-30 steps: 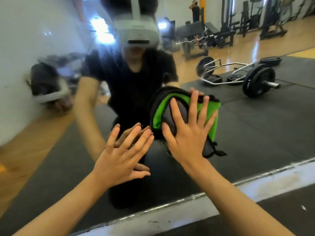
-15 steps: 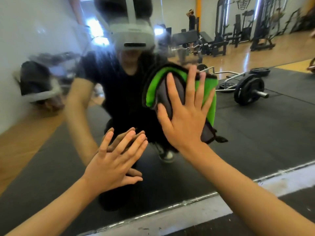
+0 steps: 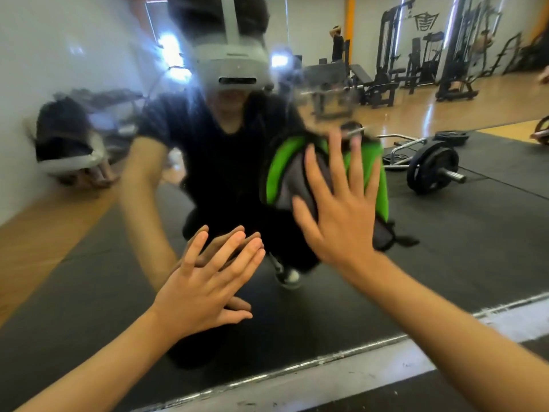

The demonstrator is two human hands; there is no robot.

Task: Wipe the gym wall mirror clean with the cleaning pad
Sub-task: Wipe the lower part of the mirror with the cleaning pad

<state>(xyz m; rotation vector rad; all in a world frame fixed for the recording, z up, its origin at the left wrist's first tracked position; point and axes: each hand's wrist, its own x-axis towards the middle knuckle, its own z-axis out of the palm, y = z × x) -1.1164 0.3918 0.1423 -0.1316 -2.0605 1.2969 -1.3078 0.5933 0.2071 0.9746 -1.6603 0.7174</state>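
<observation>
Right, head view, line by line for you:

Mirror: your wall mirror fills most of the view; its metal bottom edge runs at a slant above a pale strip of floor.

Cleaning pad: your pad is a soft, bunched cloth piece, bright green round the border and grey in the middle, with a dark trim and a small dark tab hanging at its lower right. It sits flat against the glass, in the middle of the frame, right of your reflected body.

Right hand: your right hand lies spread over the pad, fingers straight and fanned, palm pressing it to the mirror. The fingertips are blurred.

Left hand: your left hand is released and holds nothing; its straight fingers touch the glass lower left of the pad, meeting their own reflection.

Reflection: you see yourself crouched in a black top with a grey headset, and behind you a loaded barbell on dark matting, with benches and racks further back.
</observation>
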